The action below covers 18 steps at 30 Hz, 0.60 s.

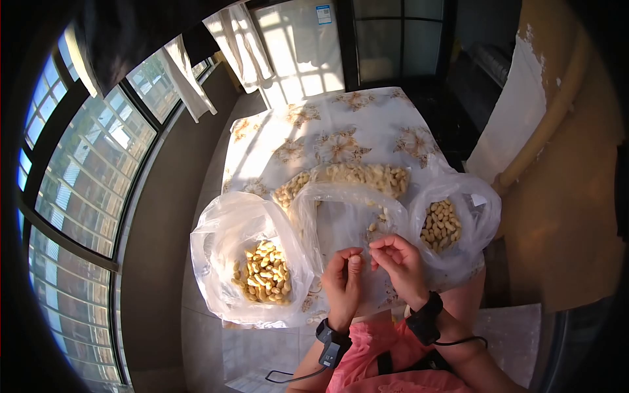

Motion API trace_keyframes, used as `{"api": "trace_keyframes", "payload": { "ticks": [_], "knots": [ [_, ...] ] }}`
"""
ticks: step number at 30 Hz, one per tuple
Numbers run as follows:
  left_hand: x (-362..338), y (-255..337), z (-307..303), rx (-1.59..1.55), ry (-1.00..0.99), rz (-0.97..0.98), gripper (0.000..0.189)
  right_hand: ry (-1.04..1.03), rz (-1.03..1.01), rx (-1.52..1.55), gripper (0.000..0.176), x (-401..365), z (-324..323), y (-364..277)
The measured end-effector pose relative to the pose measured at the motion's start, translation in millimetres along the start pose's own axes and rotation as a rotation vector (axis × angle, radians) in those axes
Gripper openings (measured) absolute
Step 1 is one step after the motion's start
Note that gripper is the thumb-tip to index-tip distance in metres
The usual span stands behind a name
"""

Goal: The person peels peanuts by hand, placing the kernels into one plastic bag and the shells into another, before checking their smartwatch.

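Observation:
My left hand (342, 283) is closed, its thumb pressed against curled fingers, over the near edge of the table. Just to its right, my right hand (401, 267) is closed in a pinch, fingertips turned toward the left. A small gap separates the two hands; whatever is between the fingers is too small to make out. Beyond them lies an opened clear plastic bag (304, 213), with unshelled peanuts (363, 178) heaped at its far side and a few nearer my right hand. Left of my hands, a plastic bag (213, 262) holds peanuts (265, 275). Another plastic bag (485, 213) on the right holds peanuts (441, 226).
The table has a white floral tablecloth (341, 145), sunlit toward the back left. Barred windows (95, 177) line the left side, with white curtains (239, 49). A brown panel (563, 216) stands close on the right. Wrist devices with cables (333, 344) are strapped on both wrists.

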<state>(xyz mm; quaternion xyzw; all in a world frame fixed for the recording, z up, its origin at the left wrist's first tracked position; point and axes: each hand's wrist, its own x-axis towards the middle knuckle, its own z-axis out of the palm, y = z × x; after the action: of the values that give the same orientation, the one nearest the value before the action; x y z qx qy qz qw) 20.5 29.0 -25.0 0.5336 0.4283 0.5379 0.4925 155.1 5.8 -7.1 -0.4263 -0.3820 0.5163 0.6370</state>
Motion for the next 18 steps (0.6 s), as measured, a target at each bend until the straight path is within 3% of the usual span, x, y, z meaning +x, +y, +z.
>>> {"api": "trace_keyframes", "payload": {
  "ticks": [2,6,8,18],
  "knots": [
    [0,0,-4,0.169,-0.017,0.162,0.017,-0.001,0.005,-0.002,0.014,-3,-2,12],
    [-3,0,-4,0.119,-0.005,0.163,0.014,-0.024,0.015,-0.015,0.014,-5,-4,14],
    [-6,0,-4,-0.079,-0.037,0.008,0.013,-0.032,0.016,-0.010,0.014,-4,-5,15],
    [-6,-5,-6,-0.046,-0.017,0.000,0.014,-0.146,-0.005,0.053,0.024,-8,-7,14]
  ]
}}
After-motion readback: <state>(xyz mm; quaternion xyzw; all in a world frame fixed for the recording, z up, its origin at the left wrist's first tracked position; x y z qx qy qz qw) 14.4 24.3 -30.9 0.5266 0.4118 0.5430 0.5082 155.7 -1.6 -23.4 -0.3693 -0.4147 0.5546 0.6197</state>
